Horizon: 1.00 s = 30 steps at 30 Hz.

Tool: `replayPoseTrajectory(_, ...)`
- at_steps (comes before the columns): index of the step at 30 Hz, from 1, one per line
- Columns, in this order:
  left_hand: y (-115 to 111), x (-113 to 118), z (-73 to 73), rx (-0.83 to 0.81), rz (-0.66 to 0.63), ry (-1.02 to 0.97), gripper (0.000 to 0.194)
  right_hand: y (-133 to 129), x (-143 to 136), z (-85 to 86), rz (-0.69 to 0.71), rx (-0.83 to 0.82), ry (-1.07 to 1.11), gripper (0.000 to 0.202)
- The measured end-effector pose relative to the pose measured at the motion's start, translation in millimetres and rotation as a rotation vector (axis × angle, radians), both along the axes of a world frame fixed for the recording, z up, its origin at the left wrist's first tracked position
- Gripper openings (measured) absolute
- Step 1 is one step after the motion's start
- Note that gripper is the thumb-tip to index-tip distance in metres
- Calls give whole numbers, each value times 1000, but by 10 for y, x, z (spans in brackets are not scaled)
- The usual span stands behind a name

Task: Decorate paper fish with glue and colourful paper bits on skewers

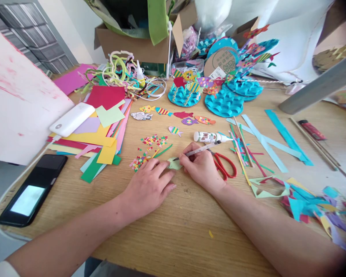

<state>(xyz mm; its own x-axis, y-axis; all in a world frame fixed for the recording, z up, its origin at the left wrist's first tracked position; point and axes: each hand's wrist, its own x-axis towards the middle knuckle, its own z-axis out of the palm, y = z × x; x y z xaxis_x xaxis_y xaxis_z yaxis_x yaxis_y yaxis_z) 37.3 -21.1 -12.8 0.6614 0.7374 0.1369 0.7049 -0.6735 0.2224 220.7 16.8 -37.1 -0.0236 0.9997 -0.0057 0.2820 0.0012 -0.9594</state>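
Note:
A pen (202, 148) is gripped in my right hand (201, 167), its tip on a small pale green paper cut-out (175, 164). The fingers of my left hand (150, 185) lie spread on the table and touch the cut-out's left edge, hiding part of it. Just beyond the left fingers are tiny coloured paper bits (138, 161) and a green paper strip (164, 150). Red-handled scissors (233, 169) lie beside my right hand, partly covered by it. A white glue bottle (209, 136) rests on its side behind the pen.
Several decorated paper fish (183, 114) lie farther back, near blue wavy discs (224, 104). Coloured paper sheets (105, 96), a white power bank (72, 119) and a phone (31, 190) are at left. Paper strips (265, 142), wooden sticks (314, 144) and scraps (308, 202) lie at right.

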Motion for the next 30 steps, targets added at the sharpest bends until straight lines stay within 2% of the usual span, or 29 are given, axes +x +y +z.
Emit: replayPoseTrajectory(30, 1, 3, 1, 4, -4, -4, 30, -4, 10, 15, 18, 18, 0, 12)
